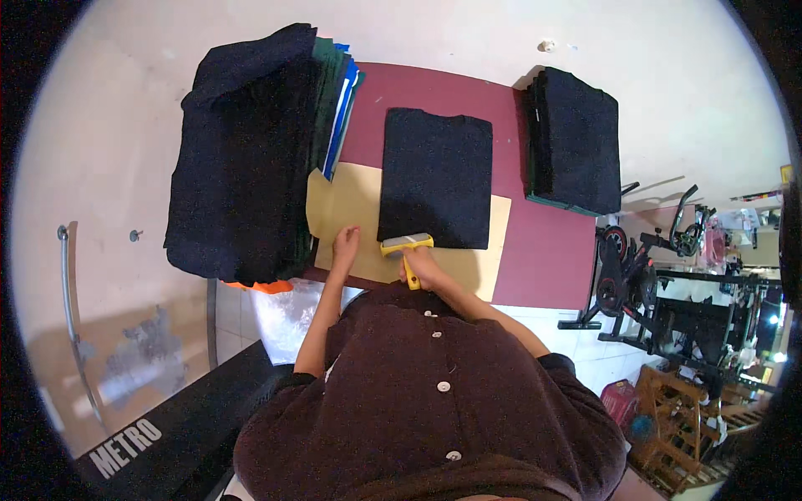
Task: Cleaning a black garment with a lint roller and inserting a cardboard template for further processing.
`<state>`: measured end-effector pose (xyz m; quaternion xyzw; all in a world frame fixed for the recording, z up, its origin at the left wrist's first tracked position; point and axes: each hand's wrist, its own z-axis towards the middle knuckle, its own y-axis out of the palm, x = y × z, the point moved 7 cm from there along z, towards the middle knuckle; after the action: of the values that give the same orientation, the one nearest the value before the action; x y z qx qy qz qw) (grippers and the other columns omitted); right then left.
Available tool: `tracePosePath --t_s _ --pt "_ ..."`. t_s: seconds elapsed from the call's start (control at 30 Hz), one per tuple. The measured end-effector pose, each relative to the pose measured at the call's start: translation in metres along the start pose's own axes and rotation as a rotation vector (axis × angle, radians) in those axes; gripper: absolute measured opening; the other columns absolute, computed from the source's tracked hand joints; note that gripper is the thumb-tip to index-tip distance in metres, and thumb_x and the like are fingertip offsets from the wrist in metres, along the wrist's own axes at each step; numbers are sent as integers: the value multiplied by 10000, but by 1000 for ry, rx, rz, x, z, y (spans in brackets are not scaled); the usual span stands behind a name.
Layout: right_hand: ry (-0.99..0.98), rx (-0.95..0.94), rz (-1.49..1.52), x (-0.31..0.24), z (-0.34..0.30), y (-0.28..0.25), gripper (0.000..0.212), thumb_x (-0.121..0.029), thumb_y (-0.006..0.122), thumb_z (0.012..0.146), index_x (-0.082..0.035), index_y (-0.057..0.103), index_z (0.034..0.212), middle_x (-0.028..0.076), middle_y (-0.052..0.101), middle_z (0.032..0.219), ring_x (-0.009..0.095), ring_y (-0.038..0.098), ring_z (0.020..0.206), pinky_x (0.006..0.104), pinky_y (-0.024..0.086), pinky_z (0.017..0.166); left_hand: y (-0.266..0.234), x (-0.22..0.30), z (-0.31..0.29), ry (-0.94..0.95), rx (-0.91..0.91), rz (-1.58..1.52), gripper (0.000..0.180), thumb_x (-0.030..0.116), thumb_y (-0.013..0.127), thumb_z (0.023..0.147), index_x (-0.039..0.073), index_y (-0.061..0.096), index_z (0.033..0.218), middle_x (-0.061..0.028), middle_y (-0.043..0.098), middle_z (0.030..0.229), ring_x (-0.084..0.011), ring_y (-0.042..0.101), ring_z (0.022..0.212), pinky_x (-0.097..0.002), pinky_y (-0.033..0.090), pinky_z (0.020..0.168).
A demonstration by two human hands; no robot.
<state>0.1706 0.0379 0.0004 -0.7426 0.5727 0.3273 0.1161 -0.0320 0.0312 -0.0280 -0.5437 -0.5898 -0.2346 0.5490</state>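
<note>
In my right hand point(423, 267) is a yellow-handled lint roller point(407, 244), its pale roll lying across the near edge of a folded dark garment point(436, 179). My fingers wrap round its handle. The garment lies flat on a beige board point(355, 200), its near edge towards me. My left hand point(346, 244) hovers over the board's near left part, just left of the garment and apart from it. Its fingers are loosely curled, and nothing shows in them.
A tall stack of folded dark, green and blue garments point(242, 150) stands at the left of the maroon table point(543, 259). A smaller dark stack point(575, 142) sits at the far right. An exercise bike point(622, 275) is beyond the right edge, and a clear plastic bag point(288, 321) hangs near left.
</note>
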Motion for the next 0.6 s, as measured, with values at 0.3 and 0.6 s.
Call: tracePosePath --t_s 0.3,0.6 --pt "-326 -2 -125 -124 -58 -80 186 -171 552 872 -25 486 966 31 501 662 103 463 455 238 356 383 86 108 18 529 -14 430 383 227 419 935 54 438 1276 -168 485 1267 -311 429 1211 -407 331 987" --pt "-936 922 -714 -192 61 -302 269 -236 549 865 16 473 923 173 572 639 272 567 486 369 450 427 124 109 4 647 -118 864 553 294 410 915 47 272 1390 -107 215 1469 -275 191 1355 -481 152 1074"
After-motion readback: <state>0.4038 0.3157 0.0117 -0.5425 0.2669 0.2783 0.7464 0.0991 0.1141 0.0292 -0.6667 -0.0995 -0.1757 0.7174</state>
